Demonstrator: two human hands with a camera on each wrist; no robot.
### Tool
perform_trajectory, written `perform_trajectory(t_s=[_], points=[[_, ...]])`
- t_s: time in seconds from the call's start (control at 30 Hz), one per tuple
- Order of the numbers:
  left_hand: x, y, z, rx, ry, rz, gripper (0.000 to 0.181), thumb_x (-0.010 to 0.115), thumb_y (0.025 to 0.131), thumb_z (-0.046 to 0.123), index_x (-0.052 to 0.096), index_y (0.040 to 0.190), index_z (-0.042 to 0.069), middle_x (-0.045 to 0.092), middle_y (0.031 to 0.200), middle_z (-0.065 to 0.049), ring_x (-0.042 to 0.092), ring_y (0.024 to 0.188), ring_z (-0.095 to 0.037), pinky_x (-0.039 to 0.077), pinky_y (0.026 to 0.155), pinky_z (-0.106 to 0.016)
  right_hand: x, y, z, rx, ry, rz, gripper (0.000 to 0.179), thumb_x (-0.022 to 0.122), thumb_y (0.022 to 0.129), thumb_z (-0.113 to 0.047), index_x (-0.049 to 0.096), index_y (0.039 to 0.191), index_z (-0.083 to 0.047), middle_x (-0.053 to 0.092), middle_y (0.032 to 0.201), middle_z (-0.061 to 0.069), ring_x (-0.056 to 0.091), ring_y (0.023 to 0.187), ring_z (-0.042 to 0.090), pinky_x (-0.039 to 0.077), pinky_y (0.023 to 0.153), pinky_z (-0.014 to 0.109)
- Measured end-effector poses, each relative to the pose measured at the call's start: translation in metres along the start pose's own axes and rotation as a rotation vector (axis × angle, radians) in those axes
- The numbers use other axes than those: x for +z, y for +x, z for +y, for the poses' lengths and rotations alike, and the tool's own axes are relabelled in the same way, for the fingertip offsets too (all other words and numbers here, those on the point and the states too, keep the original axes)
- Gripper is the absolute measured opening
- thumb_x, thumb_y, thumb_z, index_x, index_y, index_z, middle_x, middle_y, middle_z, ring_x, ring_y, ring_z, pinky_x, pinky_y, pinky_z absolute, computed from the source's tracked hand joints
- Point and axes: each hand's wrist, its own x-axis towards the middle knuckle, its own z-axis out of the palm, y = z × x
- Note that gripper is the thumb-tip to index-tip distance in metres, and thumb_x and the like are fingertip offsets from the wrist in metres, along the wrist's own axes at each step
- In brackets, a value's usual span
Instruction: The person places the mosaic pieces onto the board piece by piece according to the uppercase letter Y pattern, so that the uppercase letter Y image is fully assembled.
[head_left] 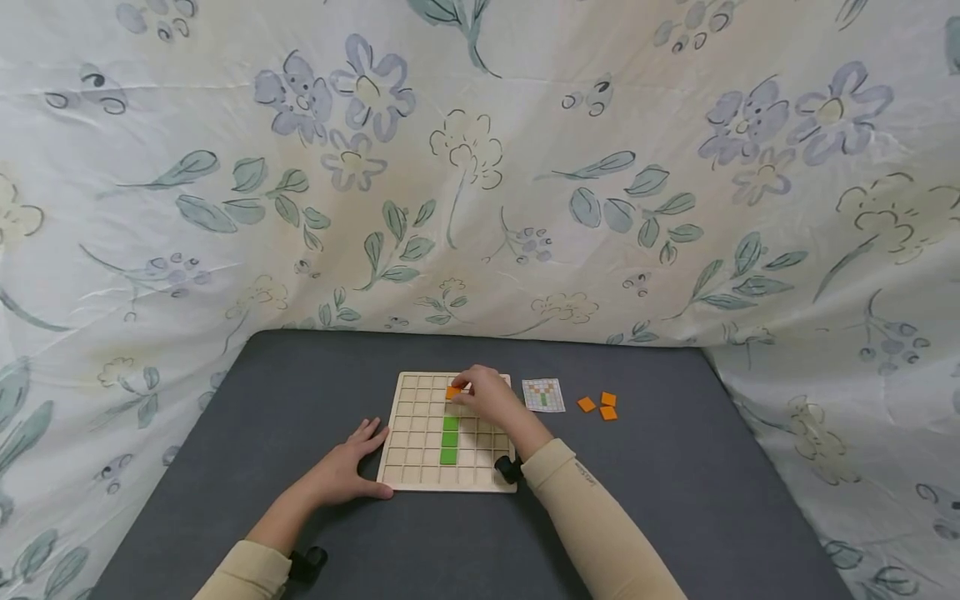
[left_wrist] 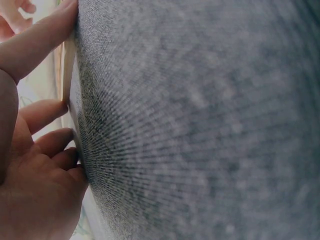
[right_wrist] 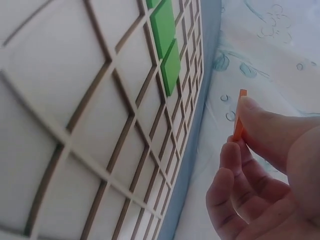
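Note:
A pale wooden grid board (head_left: 411, 474) lies on the dark grey table, with several green square tiles (head_left: 448, 456) set in one column of its cells. My right hand (head_left: 489, 395) is over the board's far part and pinches an orange square tile (right_wrist: 239, 116) between thumb and fingers. In the right wrist view that tile is held on edge, apart from the grid. My left hand (head_left: 348, 468) rests at the board's left side, fingers spread, with the thumb at the near left corner. The left wrist view shows the thumb (left_wrist: 42, 40) and a finger touching the board's edge.
Right of the board lies a small printed pattern card (head_left: 543, 396) with a coloured grid. Farther right are 3 loose orange tiles (head_left: 608, 399). A floral cloth (head_left: 465, 208) hangs behind the table (head_left: 675, 483) and along its sides.

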Motion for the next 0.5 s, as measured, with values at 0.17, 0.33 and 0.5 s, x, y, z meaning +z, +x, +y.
perform_trajectory(t_s=[0.17, 0.33, 0.5], points=[[-0.001, 0.001, 0.000, -0.008, -0.009, -0.022, 0.111, 0.089, 0.071, 0.051, 0.034, 0.158, 0.009, 0.019, 0.168, -0.017, 0.009, 0.155, -0.042, 0.023, 0.113, -0.072, 0.006, 0.009, -0.007, -0.021, -0.022, -0.019, 0.027, 0.073, 0.094, -0.021, 0.075, 0.118, -0.009, 0.069, 0.112, 0.006, 0.063, 0.097, 0.019, 0.054, 0.085, 0.033], [-0.002, 0.002, -0.001, -0.010, -0.008, -0.023, 0.110, 0.088, 0.072, 0.051, 0.033, 0.159, 0.010, 0.018, 0.168, -0.016, 0.009, 0.155, -0.043, 0.023, 0.113, -0.072, 0.014, 0.021, -0.010, -0.013, -0.035, -0.028, 0.026, 0.072, 0.095, -0.022, 0.075, 0.118, -0.010, 0.070, 0.113, 0.005, 0.065, 0.104, 0.019, 0.054, 0.089, 0.033], [-0.004, 0.004, 0.000, -0.005, -0.004, -0.020, 0.110, 0.088, 0.072, 0.051, 0.034, 0.159, 0.010, 0.019, 0.168, -0.016, 0.009, 0.155, -0.043, 0.023, 0.113, -0.072, 0.021, 0.031, -0.014, 0.029, -0.014, -0.040, 0.027, 0.072, 0.096, -0.021, 0.074, 0.120, -0.009, 0.070, 0.116, 0.006, 0.064, 0.109, 0.020, 0.054, 0.094, 0.034]])
